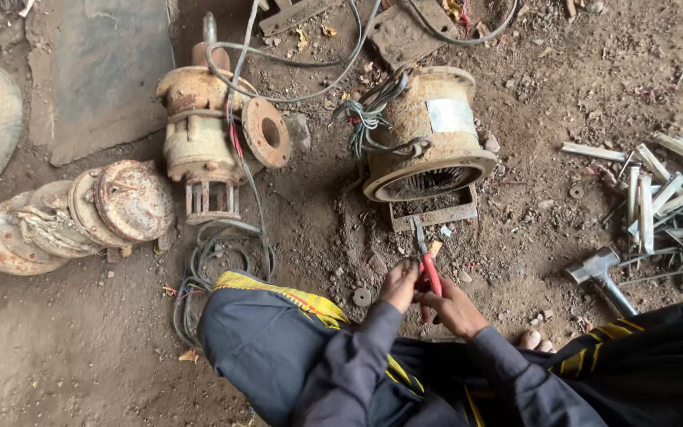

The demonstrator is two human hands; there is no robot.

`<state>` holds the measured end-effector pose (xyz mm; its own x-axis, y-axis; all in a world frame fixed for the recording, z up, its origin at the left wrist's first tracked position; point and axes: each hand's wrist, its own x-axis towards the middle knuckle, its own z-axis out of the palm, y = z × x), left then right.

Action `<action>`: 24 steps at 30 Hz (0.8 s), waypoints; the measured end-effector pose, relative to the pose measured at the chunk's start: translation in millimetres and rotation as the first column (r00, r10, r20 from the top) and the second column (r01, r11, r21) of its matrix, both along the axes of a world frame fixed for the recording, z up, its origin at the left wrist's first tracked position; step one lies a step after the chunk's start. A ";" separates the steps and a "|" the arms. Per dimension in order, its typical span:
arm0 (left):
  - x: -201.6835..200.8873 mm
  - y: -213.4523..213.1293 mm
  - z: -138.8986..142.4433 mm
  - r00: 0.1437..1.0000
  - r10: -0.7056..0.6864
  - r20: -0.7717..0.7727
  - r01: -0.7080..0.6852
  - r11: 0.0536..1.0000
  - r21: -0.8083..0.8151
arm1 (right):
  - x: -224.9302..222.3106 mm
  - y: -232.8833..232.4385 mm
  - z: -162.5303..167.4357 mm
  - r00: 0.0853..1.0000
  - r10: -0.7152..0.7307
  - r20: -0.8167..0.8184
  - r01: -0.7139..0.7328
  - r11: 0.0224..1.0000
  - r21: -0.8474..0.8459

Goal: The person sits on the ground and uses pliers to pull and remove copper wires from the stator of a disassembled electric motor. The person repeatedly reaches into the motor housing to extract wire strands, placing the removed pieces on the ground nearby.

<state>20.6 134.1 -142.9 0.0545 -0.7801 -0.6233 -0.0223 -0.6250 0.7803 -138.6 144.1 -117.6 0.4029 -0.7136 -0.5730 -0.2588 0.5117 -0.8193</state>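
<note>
Red-handled pliers (428,265) point away from me toward a rusty motor housing (428,134). My right hand (456,308) grips the red handles. My left hand (399,285) closes around the pliers just beside it, fingers curled near the jaws. The pliers' tip hovers close to the housing's metal base frame (434,215) on the dirt floor. A bundle of grey wires (369,119) spills from the housing's left side. My knees in dark cloth with yellow trim fill the bottom of the view.
Two rusty pump bodies lie at left (207,134) and far left (65,217), with a cable (215,261) looping between them. A hammer (602,277) and a pile of metal strips (666,205) lie at right. A washer (362,296) sits by my left knee.
</note>
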 end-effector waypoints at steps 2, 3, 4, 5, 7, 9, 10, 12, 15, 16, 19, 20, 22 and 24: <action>-11.0 0.3 1.1 0.997 0.070 0.008 -0.071 0.994 0.086 | 4.4 -2.8 -0.5 0.999 -0.042 0.012 0.040 0.987 0.158; -11.4 -2.6 5.6 0.997 0.077 0.013 -0.078 0.990 0.116 | 8.3 -5.9 -1.7 0.997 -0.070 0.022 0.066 0.987 0.150; -10.6 -7.9 10.4 0.996 0.084 0.019 -0.086 0.985 0.148 | 13.2 -10.8 -3.2 0.995 -0.097 0.032 0.091 0.985 0.144; -9.0 -13.2 14.8 0.996 0.091 0.025 -0.094 0.978 0.184 | 17.6 -14.8 -4.3 0.991 -0.123 0.042 0.116 0.983 0.142; -6.1 -26.6 19.0 0.993 0.115 -0.006 -0.109 0.956 0.273 | 27.5 -28.3 -7.0 0.985 -0.004 -0.171 0.017 0.997 0.074; -5.0 -38.4 16.4 0.962 0.212 -0.169 -0.152 0.938 0.311 | 37.2 -42.1 -9.5 0.912 0.067 -0.405 -0.092 0.995 -0.041; -4.3 -46.1 13.0 0.906 0.288 -0.312 -0.189 0.931 0.312 | 45.3 -50.2 -11.3 0.848 0.070 -0.525 -0.156 0.980 -0.121; -2.9 -56.6 4.1 0.769 0.346 -0.537 -0.240 0.936 0.259 | 56.3 -58.8 -14.4 0.758 0.065 -0.649 -0.223 0.961 -0.163; 1.4 -68.6 -7.8 0.639 0.296 -0.709 -0.280 0.949 0.144 | 70.9 -67.7 -17.2 0.730 0.062 -0.681 -0.206 0.969 -0.133; 3.2 -70.6 -10.2 0.631 0.312 -0.711 -0.276 0.946 0.170 | 73.7 -69.2 -16.9 0.727 0.063 -0.684 -0.210 0.969 -0.134; 6.7 -76.6 -14.0 0.651 0.313 -0.691 -0.260 0.948 0.184 | 78.3 -74.0 -10.8 0.722 0.045 -0.691 -0.196 0.970 -0.142; 7.2 -77.9 -14.9 0.666 0.306 -0.680 -0.254 0.950 0.179 | 79.2 -75.4 -7.4 0.722 0.037 -0.691 -0.189 0.971 -0.145; 7.4 -81.1 -12.7 0.635 0.309 -0.708 -0.268 0.948 0.174 | 81.3 -78.1 -0.5 0.727 0.016 -0.686 -0.164 0.975 -0.151; 8.0 -82.7 -6.4 0.591 0.296 -0.751 -0.269 0.949 0.163 | 83.6 -79.8 4.5 0.716 0.016 -0.698 -0.154 0.979 -0.135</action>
